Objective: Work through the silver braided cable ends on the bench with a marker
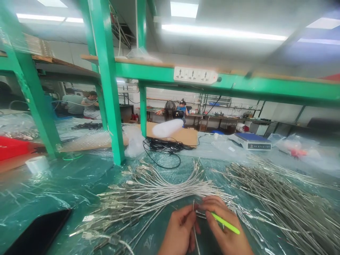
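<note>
My left hand [182, 228] is closed, pinching a thin silvery cable [196, 237] upright between thumb and fingertips. My right hand [224, 223] grips a slim tool with a neon yellow-green handle [225, 223]. Its metal end reaches toward the cable at my left fingertips; the tool's exact kind is hard to make out. Just beyond both hands spreads a bundle of clear-jacketed braided cables [159, 193] with plugs at their ends. To the right lies a larger heap of similar grey cables [281, 198].
A dark flat object [37, 230] lies at the front left. Green shelf posts [107, 88] rise at the back left, with a power strip [195, 75] on the crossbar. Behind the bundle are coiled black cables [164, 144] and a scale [252, 141]. People sit in the background.
</note>
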Demonstrator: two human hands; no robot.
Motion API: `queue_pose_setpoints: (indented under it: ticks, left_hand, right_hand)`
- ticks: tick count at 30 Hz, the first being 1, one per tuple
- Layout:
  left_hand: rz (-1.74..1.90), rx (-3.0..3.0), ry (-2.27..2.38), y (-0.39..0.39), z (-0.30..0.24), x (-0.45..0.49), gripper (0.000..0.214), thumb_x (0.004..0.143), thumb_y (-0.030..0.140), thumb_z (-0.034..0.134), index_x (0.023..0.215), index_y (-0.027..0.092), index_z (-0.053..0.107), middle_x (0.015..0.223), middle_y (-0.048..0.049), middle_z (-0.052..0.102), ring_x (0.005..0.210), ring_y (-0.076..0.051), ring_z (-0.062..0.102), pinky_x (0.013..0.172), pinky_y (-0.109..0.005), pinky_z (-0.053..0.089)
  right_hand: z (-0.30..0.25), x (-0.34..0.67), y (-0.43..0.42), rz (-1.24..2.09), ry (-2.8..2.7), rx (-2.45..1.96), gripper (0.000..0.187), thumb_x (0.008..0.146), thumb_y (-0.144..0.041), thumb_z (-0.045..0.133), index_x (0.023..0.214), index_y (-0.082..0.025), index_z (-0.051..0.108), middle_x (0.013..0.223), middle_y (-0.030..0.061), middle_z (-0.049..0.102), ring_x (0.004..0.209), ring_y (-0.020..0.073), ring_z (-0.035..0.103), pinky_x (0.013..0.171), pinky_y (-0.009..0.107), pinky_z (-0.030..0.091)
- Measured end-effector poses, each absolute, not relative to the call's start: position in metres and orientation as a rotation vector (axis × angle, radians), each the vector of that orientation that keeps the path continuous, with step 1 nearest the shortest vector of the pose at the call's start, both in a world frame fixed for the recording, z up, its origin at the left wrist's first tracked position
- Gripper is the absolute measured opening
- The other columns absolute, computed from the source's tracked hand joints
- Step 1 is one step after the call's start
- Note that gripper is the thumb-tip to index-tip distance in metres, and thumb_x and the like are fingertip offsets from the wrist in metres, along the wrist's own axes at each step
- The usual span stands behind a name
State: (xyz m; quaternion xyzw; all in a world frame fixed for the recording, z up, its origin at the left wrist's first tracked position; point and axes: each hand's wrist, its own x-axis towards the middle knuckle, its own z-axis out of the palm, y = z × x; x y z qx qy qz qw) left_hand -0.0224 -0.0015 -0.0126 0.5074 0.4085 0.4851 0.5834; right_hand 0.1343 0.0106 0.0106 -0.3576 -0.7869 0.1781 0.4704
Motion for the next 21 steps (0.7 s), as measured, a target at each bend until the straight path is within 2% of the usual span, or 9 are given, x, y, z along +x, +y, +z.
queue_pose_setpoints:
  ticks: [5, 9, 15, 21]
  left_hand:
    - [1.118, 1.155, 0.985, -0.002, -0.013, -0.02, 0.044, 0.082, 0.051, 0.053, 0.094, 0.011, 0.065, 0.056, 0.0027, 0.057, 0.028, -0.004, 0.037, 0.028, -0.017, 0.024]
    - [1.137, 1.111, 0.994, 0.0, -0.014, -0.021, 0.053, 0.079, 0.054, 0.056, 0.106, 0.009, 0.064, 0.057, 0.0022, 0.058, 0.027, -0.005, 0.039, 0.028, -0.018, 0.026]
    - [1.151, 1.175, 0.953, 0.0, -0.008, -0.024, 0.049, 0.08, 0.054, 0.055, 0.096, 0.009, 0.067, 0.055, 0.0038, 0.054, 0.027, -0.004, 0.039, 0.028, -0.017, 0.024]
    - [1.157, 1.169, 0.952, -0.002, -0.005, -0.022, 0.049, 0.08, 0.054, 0.055, 0.096, 0.009, 0.067, 0.055, 0.0036, 0.054, 0.026, -0.004, 0.038, 0.028, -0.017, 0.024]
  right_hand:
    - [0.007, 0.137, 0.015, 0.328, -1.852, -0.957, 0.018, 0.089, -0.019, 0.054, 0.099, -0.024, 0.068, 0.1, 0.0085, 0.069, 0.099, 0.0254, 0.062, 0.088, 0.038, 0.05]
    - [0.009, 0.14, 0.014, 0.305, -1.849, -0.938, 0.019, 0.089, -0.018, 0.054, 0.099, -0.024, 0.068, 0.098, 0.0077, 0.069, 0.097, 0.0247, 0.063, 0.087, 0.037, 0.051]
    - [0.015, 0.131, 0.008, 0.237, -1.965, -0.76, 0.021, 0.085, -0.01, 0.054, 0.096, -0.023, 0.067, 0.091, 0.0062, 0.073, 0.095, 0.0237, 0.064, 0.084, 0.035, 0.053]
    - [0.015, 0.131, 0.009, 0.222, -1.961, -0.766, 0.022, 0.083, -0.006, 0.054, 0.093, -0.023, 0.065, 0.087, 0.0045, 0.073, 0.093, 0.0223, 0.063, 0.082, 0.033, 0.053]
